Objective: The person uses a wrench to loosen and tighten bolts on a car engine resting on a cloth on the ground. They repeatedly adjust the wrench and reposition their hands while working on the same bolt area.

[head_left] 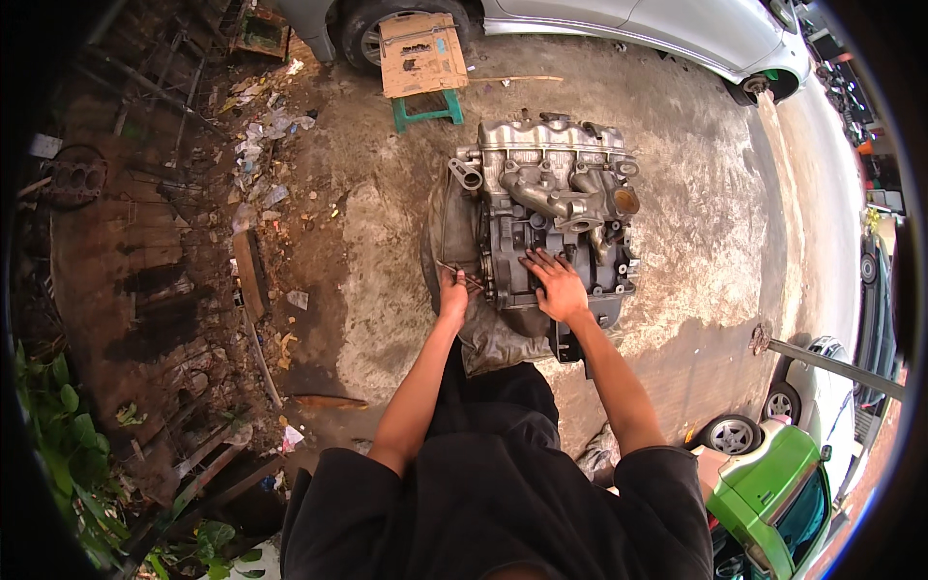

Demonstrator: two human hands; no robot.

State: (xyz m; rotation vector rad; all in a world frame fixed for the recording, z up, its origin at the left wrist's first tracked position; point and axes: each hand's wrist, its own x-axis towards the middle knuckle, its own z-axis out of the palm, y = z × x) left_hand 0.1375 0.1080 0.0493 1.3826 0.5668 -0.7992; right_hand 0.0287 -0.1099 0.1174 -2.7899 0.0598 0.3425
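A grey metal car engine (512, 261) lies on the ground in front of me, with its ribbed cover at the far side and cast manifold pipes (541, 196) on top. My left hand (452, 295) is at its left end, closed around a thin metal bar tool (471, 279) that reaches toward the engine's edge. Too little of the tool shows to tell its exact kind. Flat on the dark engine block rests my right hand (560, 286), fingers spread, holding nothing. Under the engine's left side is a worn tyre (432, 232) with dark sheeting.
A green stool (428, 110) topped with cardboard (422, 70) and a long metal tool stands beyond the engine, near a silver car (599, 19). Litter and a wooden plank (249, 275) lie to the left. At right are a metal pole (831, 362) and a green vehicle (773, 483).
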